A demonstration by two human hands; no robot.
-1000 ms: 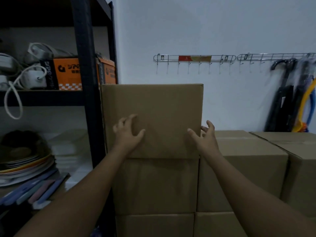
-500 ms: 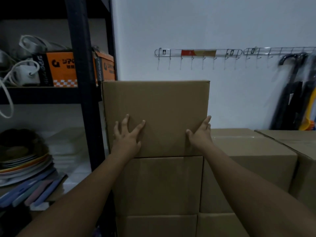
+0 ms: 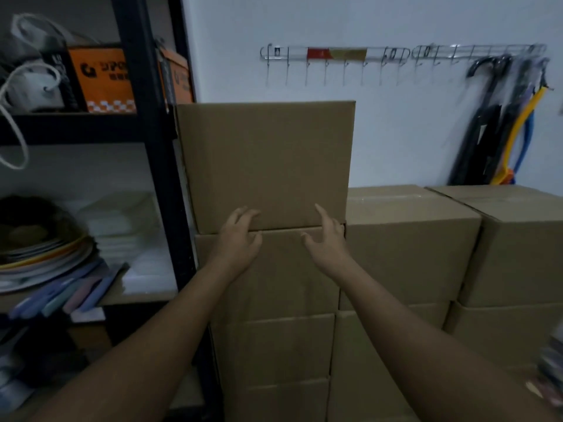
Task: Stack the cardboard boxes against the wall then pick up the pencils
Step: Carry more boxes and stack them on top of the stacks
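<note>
Both the left hand [image 3: 239, 242] and the right hand [image 3: 327, 239] are open with fingers loosely spread, holding nothing, at the lower edge of the top cardboard box [image 3: 265, 159] stacked beside the black shelf [image 3: 143, 147].

Top cardboard box [image 3: 265, 162]: on a column of stacked boxes [image 3: 274, 300], against the wall [image 3: 380, 22], just right of the shelving unit [image 3: 146, 178]
Second box column [image 3: 408, 248]: touching the first on its right, lower by one box
Third box column [image 3: 524, 254]: right of the second
Hook rail [image 3: 335, 54]: on the wall, above the boxes
Umbrellas [image 3: 493, 123]: hanging at the rail's right end, behind the third column
Printed carton [image 3: 103, 80]: upper shelf, left
Stacked plates [image 3: 39, 254]: lower shelf, left
Left hand [image 3: 240, 239] and right hand [image 3: 329, 239]: spread before the seam under the top box, side by side
</note>
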